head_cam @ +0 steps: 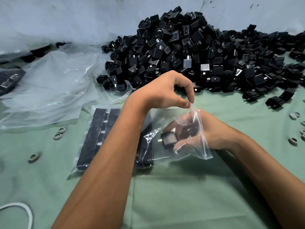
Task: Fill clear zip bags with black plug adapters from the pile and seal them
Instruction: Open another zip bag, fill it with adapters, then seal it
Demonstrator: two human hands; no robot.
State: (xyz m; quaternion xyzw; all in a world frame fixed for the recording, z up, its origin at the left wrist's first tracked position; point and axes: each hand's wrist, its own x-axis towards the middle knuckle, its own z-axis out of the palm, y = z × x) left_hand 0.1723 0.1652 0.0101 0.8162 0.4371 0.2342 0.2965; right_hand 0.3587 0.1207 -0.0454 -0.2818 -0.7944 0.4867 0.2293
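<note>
Two hands work one clear bag (184, 129): left hand (165, 91) pinches its rim, right hand (194, 134) inside grips adapters (168, 139); a filled bag (99, 138) lies left of it.

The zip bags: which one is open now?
The bag between the hands, its mouth pinched by the left hand. The packed bag lies flat underneath.

Two hands (166, 91). One pile (198, 55) of adapters, uncountable. One filled bag (99, 138), one open bag (189, 138). Several small rings (59, 133).
</note>
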